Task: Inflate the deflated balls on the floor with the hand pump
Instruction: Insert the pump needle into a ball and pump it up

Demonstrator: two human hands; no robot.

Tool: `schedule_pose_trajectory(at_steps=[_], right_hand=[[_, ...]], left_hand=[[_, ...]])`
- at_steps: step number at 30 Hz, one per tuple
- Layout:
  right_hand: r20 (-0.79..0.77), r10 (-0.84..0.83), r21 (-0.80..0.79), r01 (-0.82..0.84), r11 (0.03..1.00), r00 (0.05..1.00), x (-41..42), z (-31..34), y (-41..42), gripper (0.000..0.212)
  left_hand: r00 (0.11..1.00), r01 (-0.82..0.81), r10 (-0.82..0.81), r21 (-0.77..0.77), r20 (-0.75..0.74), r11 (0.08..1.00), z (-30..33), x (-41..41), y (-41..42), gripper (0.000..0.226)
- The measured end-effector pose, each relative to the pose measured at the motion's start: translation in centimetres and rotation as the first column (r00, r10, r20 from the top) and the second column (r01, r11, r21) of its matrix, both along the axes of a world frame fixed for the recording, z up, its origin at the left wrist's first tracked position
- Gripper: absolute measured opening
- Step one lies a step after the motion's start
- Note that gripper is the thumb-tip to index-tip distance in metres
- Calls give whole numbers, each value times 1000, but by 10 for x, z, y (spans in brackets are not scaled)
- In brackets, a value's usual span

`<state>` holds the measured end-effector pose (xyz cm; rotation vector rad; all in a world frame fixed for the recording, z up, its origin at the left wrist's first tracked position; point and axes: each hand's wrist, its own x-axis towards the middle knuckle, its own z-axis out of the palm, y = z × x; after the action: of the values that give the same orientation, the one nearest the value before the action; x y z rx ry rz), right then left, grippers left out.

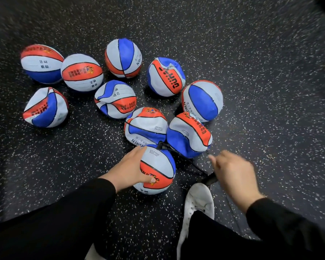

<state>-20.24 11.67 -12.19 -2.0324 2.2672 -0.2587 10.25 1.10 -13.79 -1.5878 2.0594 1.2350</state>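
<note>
Several red, white and blue balls lie on the black speckled floor; many are dented and slack, like the ball (189,135) just beyond my hands. My left hand (130,170) holds the nearest, rounder ball (159,166), fingers over its left side and thumb across its front. A black hose (184,158) runs from a fitting at this ball's top to the black pump (210,179) on the floor. My right hand (233,175) is blurred and sits over the pump's end, fingers loosely curled. Whether it grips the pump is hidden.
My white shoe (199,201) stands right beside the pump. Firmer-looking balls sit at the far left (82,72). Bare floor spreads out to the right (270,109) of the pile.
</note>
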Motion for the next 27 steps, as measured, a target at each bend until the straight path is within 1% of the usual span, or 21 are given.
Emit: schedule_pose_trajectory(at_steps=[3,6,8,10,11,12,13,14,16,17,19,21,23,25,27], right_hand=[[-11,84,66,-83,994,996,13,-38,22,50],[-35,99,85,-95,992,995,7,-41,15,43],[-25,154,104,-150,983,988,9,-38,14,49],[27,158,105,-160,982,987,10,-20,6,54],[46,132,76,-136,988,990,5,-4,-1,52],[44,118,14,-119,993,992,-2,12,-10,49],[27,125,-39,-124,992,992,-10,29,-20,47],[8,141,-60,-140,988,990,-17,46,-31,47],[-23,141,-16,-141,990,990,-23,59,-40,47],[-44,111,-1,-112,994,993,-20,53,-36,46],[-20,55,2,-55,998,998,-5,26,-16,44],[21,96,50,-96,994,995,13,-10,6,44],[28,152,91,-154,984,988,17,-39,12,42],[5,159,122,-158,980,987,15,-50,10,45],[-9,201,133,-198,971,980,17,-51,10,46]], left_hand=[[1000,16,-16,-10,-12,1000,6,-1,1,125],[1000,20,-20,-12,6,1000,5,-1,1,128],[1000,15,-15,-9,19,1000,4,-1,1,129],[1000,0,0,-7,9,1000,2,1,2,129],[1000,4,-4,-8,1,1000,2,1,2,129],[1000,7,-7,-9,-1,1000,2,1,2,130],[1000,4,-4,-13,-1,1000,1,2,2,130],[1000,-3,3,-17,-3,1000,1,3,3,130],[1000,-13,12,-14,-6,1000,0,1,3,129],[1000,-16,16,-14,-6,1000,0,0,2,129],[1000,-14,14,-9,-10,1000,0,-1,1,129],[1000,-9,9,-8,-24,1000,1,-1,1,129],[1000,-13,13,-6,-20,1000,0,1,2,128],[1000,-6,6,1,0,1000,-1,3,4,129],[1000,-13,13,8,16,1000,-2,5,5,130]])
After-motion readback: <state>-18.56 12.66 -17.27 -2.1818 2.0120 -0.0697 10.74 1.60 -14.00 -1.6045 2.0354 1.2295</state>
